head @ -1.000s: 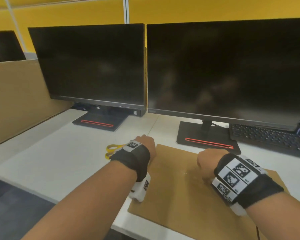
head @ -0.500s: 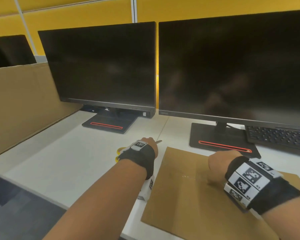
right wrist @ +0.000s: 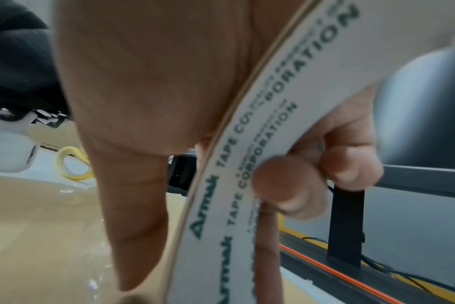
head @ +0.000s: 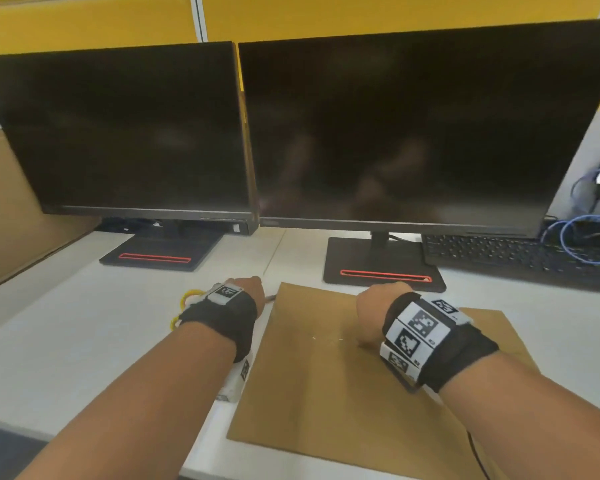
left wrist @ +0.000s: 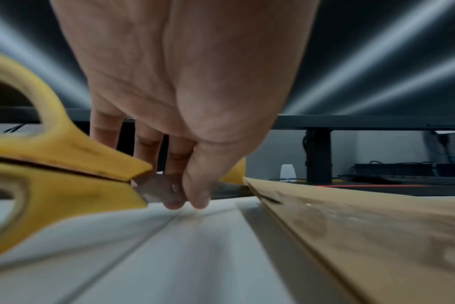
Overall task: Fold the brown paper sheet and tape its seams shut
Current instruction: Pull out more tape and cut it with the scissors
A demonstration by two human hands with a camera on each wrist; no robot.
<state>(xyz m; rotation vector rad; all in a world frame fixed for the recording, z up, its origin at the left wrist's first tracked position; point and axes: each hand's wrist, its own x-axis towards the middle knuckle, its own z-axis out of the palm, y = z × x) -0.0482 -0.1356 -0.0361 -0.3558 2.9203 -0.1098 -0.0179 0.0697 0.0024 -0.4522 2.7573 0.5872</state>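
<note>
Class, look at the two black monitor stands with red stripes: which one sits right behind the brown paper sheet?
The right-hand monitor stand: its front edge borders the brown paper sheet. The left-hand monitor stand sits farther left, behind bare white desk.

brown paper sheet [head: 326,375] folded flat on desk, clear tape glinting along its middle seam; tape roll [right wrist: 247,164], white core with green print, held upright just above it
</note>
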